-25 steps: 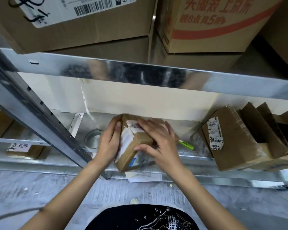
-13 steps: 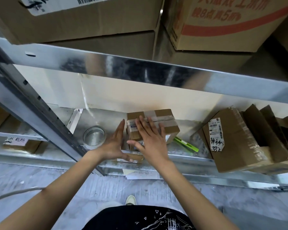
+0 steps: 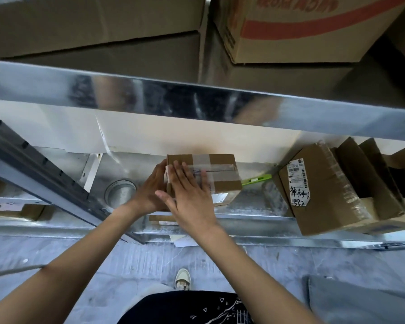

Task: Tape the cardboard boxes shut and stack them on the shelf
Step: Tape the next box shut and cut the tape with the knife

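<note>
A small brown cardboard box point(image 3: 220, 170) with clear tape across its top sits flat on the metal shelf point(image 3: 250, 206), near the white back wall. My right hand point(image 3: 187, 192) lies flat on the box's top, fingers spread and pressing on the tape. Against the box's left side rests my left hand point(image 3: 151, 192), palm on the cardboard, fingers straight. A roll of clear tape point(image 3: 120, 191) lies on the shelf just left of my hands.
A green utility knife point(image 3: 257, 180) lies right of the box. A larger labelled box point(image 3: 320, 190) with open flaps leans at the right. Big cartons point(image 3: 302, 29) fill the shelf above. A slanted metal upright point(image 3: 45, 176) crosses at left. Papers lie on the floor below.
The box was tilted up in both hands, then set flat on the shelf and pushed back toward the wall. My right hand now presses flat on its taped top.
</note>
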The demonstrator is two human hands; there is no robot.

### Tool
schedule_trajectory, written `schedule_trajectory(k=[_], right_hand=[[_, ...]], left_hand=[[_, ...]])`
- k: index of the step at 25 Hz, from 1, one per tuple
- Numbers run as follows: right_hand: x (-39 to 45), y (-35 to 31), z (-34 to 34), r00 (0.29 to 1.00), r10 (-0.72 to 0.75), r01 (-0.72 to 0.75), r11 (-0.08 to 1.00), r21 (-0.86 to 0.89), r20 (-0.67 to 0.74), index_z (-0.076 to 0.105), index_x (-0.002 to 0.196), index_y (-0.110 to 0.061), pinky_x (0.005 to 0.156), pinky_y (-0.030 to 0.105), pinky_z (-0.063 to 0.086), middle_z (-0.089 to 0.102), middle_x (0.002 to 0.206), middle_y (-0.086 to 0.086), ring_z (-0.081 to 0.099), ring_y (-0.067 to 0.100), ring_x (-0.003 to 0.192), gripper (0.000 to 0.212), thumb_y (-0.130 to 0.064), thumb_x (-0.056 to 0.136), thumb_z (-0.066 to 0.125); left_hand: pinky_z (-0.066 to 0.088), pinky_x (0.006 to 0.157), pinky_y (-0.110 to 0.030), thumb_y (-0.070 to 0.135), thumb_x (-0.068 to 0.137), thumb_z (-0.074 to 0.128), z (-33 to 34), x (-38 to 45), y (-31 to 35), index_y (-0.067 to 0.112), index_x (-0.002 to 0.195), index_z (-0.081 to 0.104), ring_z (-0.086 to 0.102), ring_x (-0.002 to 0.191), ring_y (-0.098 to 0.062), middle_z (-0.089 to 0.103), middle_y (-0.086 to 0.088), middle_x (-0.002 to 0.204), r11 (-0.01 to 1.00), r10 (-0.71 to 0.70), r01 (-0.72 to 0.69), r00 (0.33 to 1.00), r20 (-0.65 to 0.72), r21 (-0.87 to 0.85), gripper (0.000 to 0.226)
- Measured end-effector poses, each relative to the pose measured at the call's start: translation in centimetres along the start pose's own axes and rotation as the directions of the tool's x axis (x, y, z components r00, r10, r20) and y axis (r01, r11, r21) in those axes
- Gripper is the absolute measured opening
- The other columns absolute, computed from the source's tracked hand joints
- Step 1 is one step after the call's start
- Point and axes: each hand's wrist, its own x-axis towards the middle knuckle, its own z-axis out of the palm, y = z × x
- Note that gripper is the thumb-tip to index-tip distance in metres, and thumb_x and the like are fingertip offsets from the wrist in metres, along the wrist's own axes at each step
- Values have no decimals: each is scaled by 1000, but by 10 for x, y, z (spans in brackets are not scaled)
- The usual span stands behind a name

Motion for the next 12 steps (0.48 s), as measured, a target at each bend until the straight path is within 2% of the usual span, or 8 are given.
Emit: schedule_trajectory(k=[4, 6, 9, 12], right_hand=[[-8, 27, -6, 999, 40, -40, 999, -16, -25, 19, 151, -19, 116, 44, -14, 16, 158, -4, 5, 8, 146, 88, -67, 83, -9], [-14, 56, -12, 997, 78, -79, 995, -61, -16, 20, 151, -20, 115, 43, -17, 18, 158, -6, 8, 7, 146, 85, -67, 86, -7], [-26, 87, -17, 988, 143, -151, 980, -133, -65, 35, 147, -18, 116, 46, -7, 34, 152, -4, 24, 10, 143, 83, -65, 91, -5], [-30, 92, -15, 984, 161, -170, 975, -143, -71, 32, 148, -15, 115, 45, -7, 31, 153, -2, 21, 11, 144, 82, -66, 92, -2]], left_hand=[[44, 100, -40, 62, 47, 70, -7, -3, 13, 24, 148, 9, 42, 128, -15, 27, 5, 148, 993, -86, 86, 996, 12, -75, 123], [43, 98, -32, 62, 42, 73, -8, -2, 18, 26, 148, 8, 43, 122, -10, 27, 7, 145, 992, -96, 97, 995, 24, -78, 129], [38, 99, -26, 48, 51, 87, -7, -2, 19, 24, 148, 6, 38, 128, -12, 25, 7, 146, 996, -85, 87, 996, 41, -37, 128], [34, 97, -22, 34, 59, 89, -8, -3, 20, 23, 149, 6, 36, 130, -12, 24, 5, 147, 997, -78, 79, 996, 34, -20, 123]])
